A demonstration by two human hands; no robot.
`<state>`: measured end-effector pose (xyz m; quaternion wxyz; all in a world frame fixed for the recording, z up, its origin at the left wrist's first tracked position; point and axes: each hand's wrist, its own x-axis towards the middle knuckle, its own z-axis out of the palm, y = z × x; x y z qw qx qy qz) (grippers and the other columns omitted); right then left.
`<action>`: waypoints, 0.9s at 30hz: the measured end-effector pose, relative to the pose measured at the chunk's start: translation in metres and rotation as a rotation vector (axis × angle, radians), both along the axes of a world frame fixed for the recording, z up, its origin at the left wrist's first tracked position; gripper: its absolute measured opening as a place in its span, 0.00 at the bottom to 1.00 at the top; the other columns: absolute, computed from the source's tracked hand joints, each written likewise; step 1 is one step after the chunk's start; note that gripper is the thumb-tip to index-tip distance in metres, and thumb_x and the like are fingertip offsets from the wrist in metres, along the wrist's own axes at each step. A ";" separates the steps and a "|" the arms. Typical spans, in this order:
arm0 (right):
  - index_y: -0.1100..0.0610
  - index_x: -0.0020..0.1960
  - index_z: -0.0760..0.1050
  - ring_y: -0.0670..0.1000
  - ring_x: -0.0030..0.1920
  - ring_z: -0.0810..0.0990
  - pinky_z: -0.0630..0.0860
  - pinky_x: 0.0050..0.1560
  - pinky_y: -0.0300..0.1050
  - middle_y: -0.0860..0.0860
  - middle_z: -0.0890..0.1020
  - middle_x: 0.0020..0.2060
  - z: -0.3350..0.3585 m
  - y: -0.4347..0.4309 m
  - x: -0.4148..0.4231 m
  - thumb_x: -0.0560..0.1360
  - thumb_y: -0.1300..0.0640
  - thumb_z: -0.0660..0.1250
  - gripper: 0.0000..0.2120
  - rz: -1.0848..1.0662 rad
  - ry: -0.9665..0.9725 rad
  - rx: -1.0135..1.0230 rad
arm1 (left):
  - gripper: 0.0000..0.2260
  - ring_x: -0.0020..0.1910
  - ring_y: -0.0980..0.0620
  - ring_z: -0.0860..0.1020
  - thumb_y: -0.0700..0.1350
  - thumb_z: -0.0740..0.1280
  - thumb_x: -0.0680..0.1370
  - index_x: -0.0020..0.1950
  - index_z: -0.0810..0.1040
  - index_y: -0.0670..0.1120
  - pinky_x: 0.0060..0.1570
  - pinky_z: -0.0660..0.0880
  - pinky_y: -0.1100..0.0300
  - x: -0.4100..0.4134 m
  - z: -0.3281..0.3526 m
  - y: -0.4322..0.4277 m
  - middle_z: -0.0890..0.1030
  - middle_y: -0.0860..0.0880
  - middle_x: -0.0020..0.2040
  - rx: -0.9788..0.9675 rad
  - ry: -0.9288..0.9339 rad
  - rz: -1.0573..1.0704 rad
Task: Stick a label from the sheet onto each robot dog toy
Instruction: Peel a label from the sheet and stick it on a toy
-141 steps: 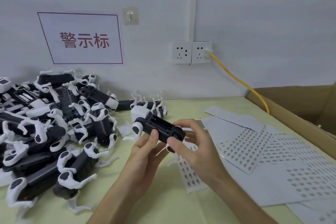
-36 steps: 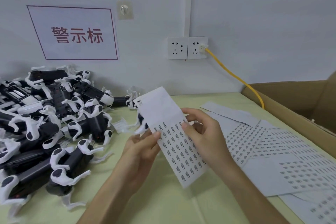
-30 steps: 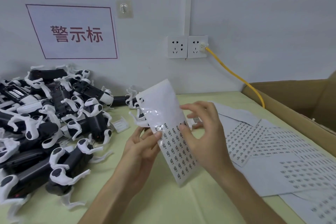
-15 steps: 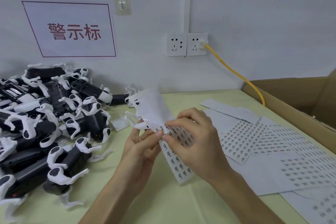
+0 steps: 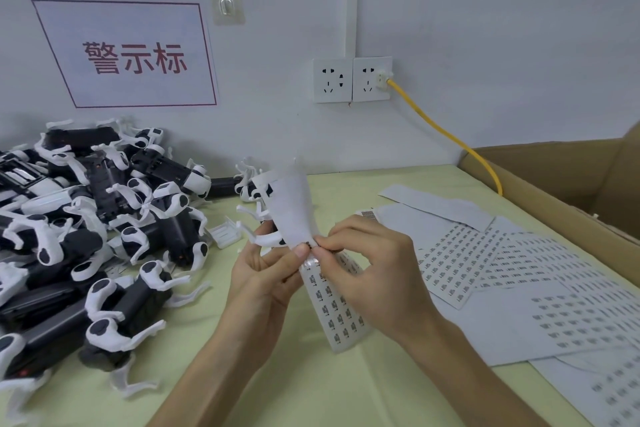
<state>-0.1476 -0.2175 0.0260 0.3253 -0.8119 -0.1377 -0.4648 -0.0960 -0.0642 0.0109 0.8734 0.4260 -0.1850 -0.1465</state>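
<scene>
**Both hands pinch the label sheet at mid-frame**

At the centre of the frame the left hand (image 5: 263,284) and the right hand (image 5: 375,274) meet on a narrow label sheet (image 5: 334,305). The left thumb and the right thumb and forefinger pinch it at nearly the same spot, about halfway along its length. Above that pinch the sheet bends back and rises as a blank white flap toward upper centre; below it the printed part, carrying rows of small dark labels, hangs down and to the right, between the two wrists. Whether a single label is already lifted between the right fingertips cannot be told.

Behind the left hand's fingers, a robot dog toy (image 5: 258,215) shows only as white legs and a black-and-white body just above the knuckles; whether the hand holds it or it lies on the table cannot be told.

A heap of robot dog toys (image 5: 97,229) fills the left side of the pale green table (image 5: 311,388). More label sheets (image 5: 519,281) lie flat at right, beside a cardboard box (image 5: 568,191) at the right edge.
</scene>
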 end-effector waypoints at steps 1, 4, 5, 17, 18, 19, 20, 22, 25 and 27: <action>0.59 0.43 0.85 0.46 0.39 0.80 0.77 0.42 0.41 0.48 0.82 0.38 0.000 0.000 0.000 0.73 0.63 0.75 0.01 0.006 -0.001 0.002 | 0.34 0.44 0.43 0.86 0.36 0.72 0.72 0.72 0.61 0.24 0.47 0.83 0.54 0.000 0.001 0.000 0.85 0.40 0.39 0.004 0.001 0.002; 0.59 0.45 0.86 0.45 0.40 0.80 0.77 0.43 0.42 0.48 0.83 0.39 0.002 -0.001 -0.001 0.73 0.63 0.74 0.02 0.018 0.006 0.016 | 0.31 0.42 0.45 0.86 0.33 0.74 0.73 0.72 0.64 0.27 0.45 0.83 0.56 -0.001 0.003 0.000 0.85 0.41 0.38 0.004 0.009 0.005; 0.58 0.45 0.86 0.44 0.41 0.80 0.77 0.43 0.41 0.47 0.83 0.39 0.002 -0.001 -0.002 0.73 0.63 0.74 0.02 0.017 0.011 0.023 | 0.29 0.42 0.45 0.87 0.32 0.73 0.73 0.70 0.66 0.29 0.44 0.83 0.56 -0.001 0.003 0.000 0.85 0.42 0.37 0.002 0.017 0.003; 0.56 0.45 0.84 0.44 0.46 0.80 0.74 0.47 0.34 0.46 0.81 0.43 0.009 -0.002 -0.003 0.76 0.64 0.74 0.04 -0.041 0.041 0.123 | 0.31 0.48 0.43 0.85 0.35 0.73 0.71 0.72 0.68 0.30 0.51 0.83 0.54 -0.003 0.008 -0.001 0.84 0.36 0.49 0.006 0.060 0.018; 0.55 0.45 0.84 0.45 0.49 0.81 0.75 0.48 0.34 0.46 0.81 0.45 0.009 -0.002 -0.003 0.76 0.63 0.74 0.04 -0.051 0.052 0.193 | 0.31 0.50 0.43 0.84 0.34 0.74 0.71 0.72 0.68 0.30 0.52 0.84 0.54 -0.003 0.008 -0.001 0.83 0.35 0.51 0.004 0.071 0.023; 0.54 0.45 0.85 0.45 0.52 0.81 0.75 0.50 0.34 0.46 0.81 0.47 0.010 -0.002 -0.003 0.76 0.61 0.74 0.03 -0.047 0.101 0.312 | 0.32 0.51 0.42 0.83 0.33 0.76 0.71 0.73 0.69 0.31 0.53 0.83 0.54 -0.002 0.009 -0.001 0.83 0.35 0.53 0.002 0.083 0.033; 0.53 0.45 0.86 0.45 0.54 0.82 0.76 0.51 0.35 0.45 0.82 0.49 0.013 -0.003 -0.004 0.75 0.58 0.75 0.02 0.001 0.193 0.474 | 0.31 0.52 0.42 0.82 0.33 0.75 0.72 0.73 0.69 0.32 0.54 0.82 0.54 -0.002 0.009 -0.001 0.82 0.34 0.54 -0.003 0.093 0.044; 0.53 0.44 0.86 0.45 0.51 0.84 0.78 0.51 0.38 0.46 0.86 0.48 0.019 -0.007 -0.004 0.72 0.51 0.76 0.05 0.227 0.432 0.793 | 0.29 0.53 0.42 0.82 0.37 0.71 0.73 0.73 0.71 0.35 0.55 0.82 0.54 0.000 0.009 0.000 0.81 0.33 0.59 -0.010 0.105 0.066; 0.55 0.46 0.86 0.50 0.44 0.85 0.79 0.45 0.42 0.52 0.86 0.43 0.024 -0.009 -0.008 0.66 0.44 0.75 0.15 0.438 0.617 0.905 | 0.27 0.58 0.40 0.81 0.37 0.69 0.74 0.73 0.72 0.37 0.58 0.81 0.51 0.001 0.009 0.001 0.78 0.31 0.66 -0.006 0.119 0.077; 0.57 0.46 0.85 0.52 0.42 0.84 0.80 0.43 0.44 0.55 0.86 0.42 0.024 -0.004 -0.008 0.68 0.48 0.76 0.14 0.467 0.618 0.946 | 0.26 0.61 0.37 0.80 0.37 0.71 0.75 0.73 0.72 0.36 0.60 0.80 0.50 0.000 0.008 0.001 0.78 0.31 0.67 0.013 0.111 0.065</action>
